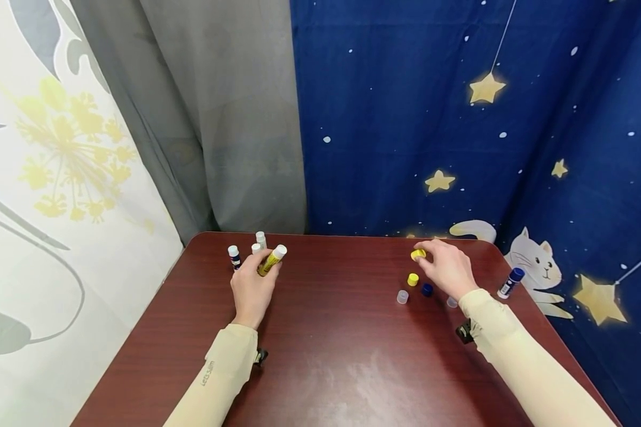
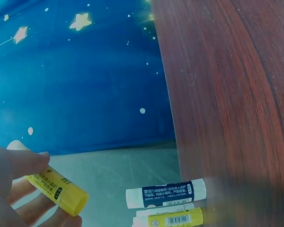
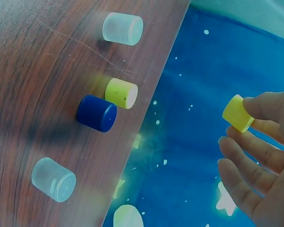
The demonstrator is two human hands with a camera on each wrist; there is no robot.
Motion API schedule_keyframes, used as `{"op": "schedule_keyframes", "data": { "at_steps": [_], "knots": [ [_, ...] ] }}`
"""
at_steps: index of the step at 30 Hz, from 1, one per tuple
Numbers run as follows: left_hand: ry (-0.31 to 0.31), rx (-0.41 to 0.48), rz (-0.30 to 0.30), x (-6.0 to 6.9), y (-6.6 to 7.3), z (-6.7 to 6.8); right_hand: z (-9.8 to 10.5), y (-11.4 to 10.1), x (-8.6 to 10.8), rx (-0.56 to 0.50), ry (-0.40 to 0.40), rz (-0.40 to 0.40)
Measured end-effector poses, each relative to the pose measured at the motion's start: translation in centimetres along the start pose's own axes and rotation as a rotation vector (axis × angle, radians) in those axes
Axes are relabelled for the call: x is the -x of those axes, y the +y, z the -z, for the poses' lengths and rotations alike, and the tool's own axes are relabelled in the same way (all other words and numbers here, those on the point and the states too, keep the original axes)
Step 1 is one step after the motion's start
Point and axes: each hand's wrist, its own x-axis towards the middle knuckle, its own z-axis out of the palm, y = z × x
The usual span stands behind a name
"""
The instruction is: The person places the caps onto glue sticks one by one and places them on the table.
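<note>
On the left of the table, my left hand (image 1: 253, 292) grips a yellow glue stick (image 1: 267, 267) by its body, tilted, with the white end upward. Beside that hand stand a dark blue glue stick (image 1: 235, 259) and other uncapped ones with white tops (image 1: 260, 239); the left wrist view shows one with a yellow label (image 2: 180, 218). Over at the right, my right hand (image 1: 450, 268) pinches a yellow cap (image 3: 237, 113) between thumb and fingers, above the table. Near it on the tabletop are another yellow cap (image 1: 413, 279), a navy cap (image 1: 427, 289) and two clear caps (image 1: 402, 296).
A blue-capped glue stick (image 1: 510, 283) stands near the right edge of the dark red-brown table (image 1: 331, 332). Behind the table hang a grey curtain (image 1: 246, 118) and a blue star-patterned curtain (image 1: 384, 130). A patterned white wall (image 1: 85, 267) lies to the left.
</note>
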Motion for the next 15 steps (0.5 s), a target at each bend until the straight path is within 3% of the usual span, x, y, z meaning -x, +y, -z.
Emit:
{"op": "schedule_keyframes", "data": {
  "at_steps": [15],
  "knots": [
    [-0.021, -0.003, -0.035, 0.2, 0.2, -0.9, -0.2, -1.4, -0.1, -0.031, 0.005, 0.038]
  ]
}}
